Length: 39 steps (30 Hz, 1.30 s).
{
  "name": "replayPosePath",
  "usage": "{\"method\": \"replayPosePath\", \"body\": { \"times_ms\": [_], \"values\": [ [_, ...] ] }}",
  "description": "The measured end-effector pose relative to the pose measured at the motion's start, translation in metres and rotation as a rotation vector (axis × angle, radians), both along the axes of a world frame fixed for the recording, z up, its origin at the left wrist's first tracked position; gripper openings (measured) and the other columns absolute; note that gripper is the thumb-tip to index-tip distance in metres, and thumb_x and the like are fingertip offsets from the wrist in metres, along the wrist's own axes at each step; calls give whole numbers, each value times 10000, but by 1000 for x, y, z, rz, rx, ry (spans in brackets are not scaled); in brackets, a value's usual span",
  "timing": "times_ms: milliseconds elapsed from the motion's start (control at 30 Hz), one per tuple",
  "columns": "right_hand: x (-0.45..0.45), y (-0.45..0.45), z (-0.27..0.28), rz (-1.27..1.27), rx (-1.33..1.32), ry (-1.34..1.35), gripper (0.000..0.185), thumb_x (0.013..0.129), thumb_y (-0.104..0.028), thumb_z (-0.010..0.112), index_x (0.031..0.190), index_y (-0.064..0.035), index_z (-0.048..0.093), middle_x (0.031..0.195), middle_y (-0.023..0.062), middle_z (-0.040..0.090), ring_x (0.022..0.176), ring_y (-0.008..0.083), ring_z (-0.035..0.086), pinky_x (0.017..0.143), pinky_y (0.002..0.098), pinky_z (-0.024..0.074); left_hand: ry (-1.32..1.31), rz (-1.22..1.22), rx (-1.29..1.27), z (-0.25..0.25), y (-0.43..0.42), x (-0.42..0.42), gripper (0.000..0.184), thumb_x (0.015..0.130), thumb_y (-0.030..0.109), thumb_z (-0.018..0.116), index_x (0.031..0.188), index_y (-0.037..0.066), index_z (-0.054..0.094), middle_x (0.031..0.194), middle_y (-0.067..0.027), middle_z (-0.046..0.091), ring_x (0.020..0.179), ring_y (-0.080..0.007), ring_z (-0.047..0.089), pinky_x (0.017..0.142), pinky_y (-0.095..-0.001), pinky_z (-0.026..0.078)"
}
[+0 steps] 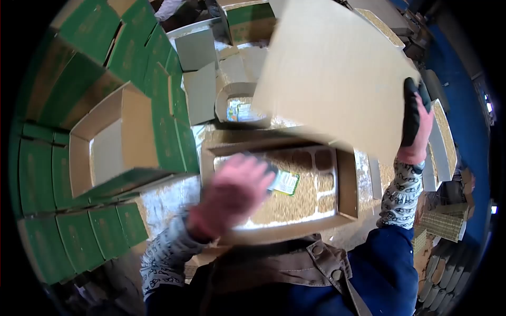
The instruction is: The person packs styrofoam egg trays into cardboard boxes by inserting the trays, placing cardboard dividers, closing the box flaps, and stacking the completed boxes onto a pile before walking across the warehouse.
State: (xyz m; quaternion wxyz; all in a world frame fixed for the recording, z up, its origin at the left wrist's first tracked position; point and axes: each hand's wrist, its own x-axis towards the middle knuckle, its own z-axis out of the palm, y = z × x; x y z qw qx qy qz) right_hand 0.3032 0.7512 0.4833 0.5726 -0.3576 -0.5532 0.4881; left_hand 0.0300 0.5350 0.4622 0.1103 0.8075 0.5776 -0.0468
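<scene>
A large plain cardboard sheet (337,79) is tilted up at the upper right, its right edge gripped by my right hand (416,121) in a pink and black glove. Below it an open cardboard box (348,184) holds a layer of grainy tan material (295,208) with white dividing lines. Over the box's left part is my left hand (234,192), gloved in pink and blurred by motion. Beside its fingertips lies a green and white printed packet (286,183); whether the fingers hold it is unclear.
Green boxes (95,231) are stacked along the left, with an open carton (137,126) among them. Ahead stands a smaller open box (224,105) with printed packets inside. Grain-filled trays (445,139) and stacked grey trays (440,274) are at the right.
</scene>
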Motion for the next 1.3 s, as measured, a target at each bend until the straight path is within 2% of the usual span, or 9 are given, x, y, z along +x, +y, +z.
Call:
{"method": "replayPosePath", "body": {
  "times_ms": [67, 233, 367, 567, 900, 1033, 1100, 1167, 1300],
  "values": [
    [-22, -51, 8, 142, -182, 39, 519, 805, -31, 573, 1293, 36, 407, 1117, 107, 580, 1000, 165, 571, 896, 289, 455, -723, 98, 164, -59, -56, 7, 406, 816, 223, 537, 1171, 43, 457, 1135, -132, 507, 1086, -249, 478, 969, -364, 381],
    [-25, -113, -48, 275, -207, -552, 620, 758, -71, 652, 1296, 28, 360, 1143, 122, 566, 930, 216, 608, 757, 341, 505, 4, 526, 411, -19, -94, -20, 552, 759, 165, 632, 1229, -49, 438, 1252, -246, 436, 1134, -415, 423, 998, -428, 342],
    [-43, -131, -82, 40, 499, -1538, 707, 711, -266, 716, 1281, -28, 373, 1080, 164, 517, 854, 292, 584, 649, 371, 489, -1322, 708, 370, -87, -106, -27, 656, 781, -26, 565, 1377, -4, 292, 1406, -133, 345, 1312, -223, 306, 1078, -322, 234],
    [-70, -152, -3, 239, 862, -1449, 771, 600, -260, 794, 1279, -183, 436, 1253, 181, 436, 1054, 338, 494, 836, 414, 450, -1714, 794, 400, -91, -105, -10, 645, 784, -84, 525, 1379, 3, 292, 1419, -101, 325, 1306, -184, 298, 1071, -297, 235],
    [-108, -140, -79, 1004, 517, -1779, 1008, 563, -277, 828, 1401, -266, 268, 1443, 187, 174, 1243, 515, 258, 893, 609, 384, -1592, 701, 475, -126, -91, -11, 635, 774, -73, 556, 1353, -11, 301, 1359, -128, 380, 1264, -208, 356, 1056, -309, 271],
    [-83, -115, -79, 1065, 649, -1487, 856, 637, -215, 786, 1373, -214, 348, 1406, 198, 312, 1221, 374, 408, 933, 423, 435, -1534, 700, 490, -120, -95, -12, 621, 797, -42, 580, 1346, -12, 292, 1322, -136, 411, 1229, -214, 392, 1037, -319, 303],
    [-58, -112, -9, 1100, -318, -1154, 667, 694, -226, 748, 1299, -195, 468, 1221, 124, 533, 1083, 262, 547, 900, 360, 465, -1529, 702, 489, -122, -103, -17, 613, 787, -33, 602, 1322, -10, 304, 1298, -139, 429, 1197, -215, 420, 1025, -320, 317],
    [3, -90, -18, 537, 317, -960, 593, 721, -175, 728, 1262, -90, 503, 1202, 104, 567, 1046, 186, 574, 890, 319, 475, -1440, 769, 557, -115, -109, -25, 498, 759, -11, 634, 1219, -11, 442, 1283, -146, 449, 1163, -231, 453, 1008, -323, 338],
    [66, -45, -101, 670, -223, -1105, 867, 663, -301, 800, 1328, 34, 356, 1246, 190, 509, 1100, 228, 516, 890, 336, 464, -573, 394, 446, -109, -91, -17, 445, 796, 244, 629, 1171, 36, 512, 1298, -150, 444, 1215, -321, 387, 1023, -415, 315]
  ]
}}
